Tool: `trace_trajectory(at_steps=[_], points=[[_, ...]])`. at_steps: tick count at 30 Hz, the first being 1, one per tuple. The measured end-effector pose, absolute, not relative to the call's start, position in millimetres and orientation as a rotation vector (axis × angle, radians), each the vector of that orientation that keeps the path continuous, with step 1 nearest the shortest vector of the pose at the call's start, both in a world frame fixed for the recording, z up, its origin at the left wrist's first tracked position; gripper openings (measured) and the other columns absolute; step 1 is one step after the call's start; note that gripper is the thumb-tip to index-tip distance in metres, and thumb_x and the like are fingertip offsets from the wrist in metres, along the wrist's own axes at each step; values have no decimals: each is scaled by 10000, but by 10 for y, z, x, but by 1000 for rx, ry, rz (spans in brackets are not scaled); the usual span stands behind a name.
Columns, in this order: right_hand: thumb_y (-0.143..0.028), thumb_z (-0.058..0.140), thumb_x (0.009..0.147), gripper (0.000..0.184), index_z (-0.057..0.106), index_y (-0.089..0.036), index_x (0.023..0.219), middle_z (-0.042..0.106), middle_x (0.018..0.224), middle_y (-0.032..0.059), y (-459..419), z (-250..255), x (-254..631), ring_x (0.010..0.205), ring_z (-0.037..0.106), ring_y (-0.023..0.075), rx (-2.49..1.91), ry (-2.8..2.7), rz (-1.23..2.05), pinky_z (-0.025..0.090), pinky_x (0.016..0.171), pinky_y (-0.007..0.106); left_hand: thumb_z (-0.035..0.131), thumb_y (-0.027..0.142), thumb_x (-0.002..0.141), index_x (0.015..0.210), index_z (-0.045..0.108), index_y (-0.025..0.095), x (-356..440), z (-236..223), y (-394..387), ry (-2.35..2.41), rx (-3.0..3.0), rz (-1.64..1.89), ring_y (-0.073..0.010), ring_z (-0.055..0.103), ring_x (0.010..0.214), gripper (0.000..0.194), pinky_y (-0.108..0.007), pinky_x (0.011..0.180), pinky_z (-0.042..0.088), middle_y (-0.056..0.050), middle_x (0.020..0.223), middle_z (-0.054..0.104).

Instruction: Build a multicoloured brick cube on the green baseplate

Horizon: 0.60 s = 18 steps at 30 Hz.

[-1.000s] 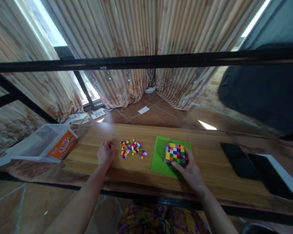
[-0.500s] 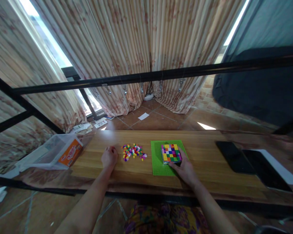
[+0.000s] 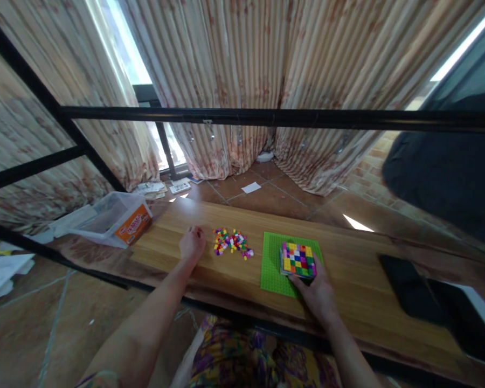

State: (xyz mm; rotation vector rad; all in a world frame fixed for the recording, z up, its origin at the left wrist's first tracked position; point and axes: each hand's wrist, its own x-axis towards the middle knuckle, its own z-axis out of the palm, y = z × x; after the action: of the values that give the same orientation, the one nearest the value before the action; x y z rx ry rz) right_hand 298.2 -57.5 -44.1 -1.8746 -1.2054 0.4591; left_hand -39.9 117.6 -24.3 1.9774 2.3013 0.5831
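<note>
My right hand (image 3: 318, 288) grips the near right corner of a squarish stack of small multicoloured toy bricks (image 3: 298, 260), thumb at the front and fingers along the right side. Beneath the stack lies a green studded baseplate (image 3: 270, 267); I cannot tell whether the two touch. On the wooden board to the left, my left hand (image 3: 192, 242) rests with its fingers curled in. Whatever those fingers might hold is hidden. Just right of that hand is a loose pile of small coloured bricks (image 3: 232, 242).
At the board's left end stands a clear plastic box (image 3: 105, 223) with an orange label (image 3: 133, 225). Dark flat objects (image 3: 412, 288) lie at the right. A black metal rail (image 3: 242, 116) crosses beyond the wooden board (image 3: 230, 277), with curtains (image 3: 222, 59) behind it.
The camera view has shifted and tilted. My right hand keeps its grip on the brick stack over the green baseplate, and my left hand stays curled beside the pile.
</note>
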Motion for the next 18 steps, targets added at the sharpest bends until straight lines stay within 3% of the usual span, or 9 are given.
trace_trajectory(at_steps=[13,15,18], points=[[-616,755,623,1063,346,-144,1483,491,1416,197,-675,-329,3030,1217,535,339,-1905,-1208,418,428,1020,497,375,257,963,1005,654,217,-377,-212,1139,2246,1938,562,-191,632,973,286,-278,773,452,-68,1043,664],[-612,741,658,1003,375,-140,1464,491,1409,202,-752,-199,2996,1207,538,344,-1873,-1235,316,435,1010,521,378,256,963,1014,654,216,-372,-206,1135,2243,1929,555,-187,629,969,283,-273,768,450,-70,1052,660],[-585,689,742,763,524,-143,1342,590,1275,181,-826,53,2800,1131,582,330,-1803,-1302,37,453,989,528,379,253,962,1013,652,219,-363,-207,1133,2238,1917,549,-184,627,953,280,-272,758,445,-68,1050,654]])
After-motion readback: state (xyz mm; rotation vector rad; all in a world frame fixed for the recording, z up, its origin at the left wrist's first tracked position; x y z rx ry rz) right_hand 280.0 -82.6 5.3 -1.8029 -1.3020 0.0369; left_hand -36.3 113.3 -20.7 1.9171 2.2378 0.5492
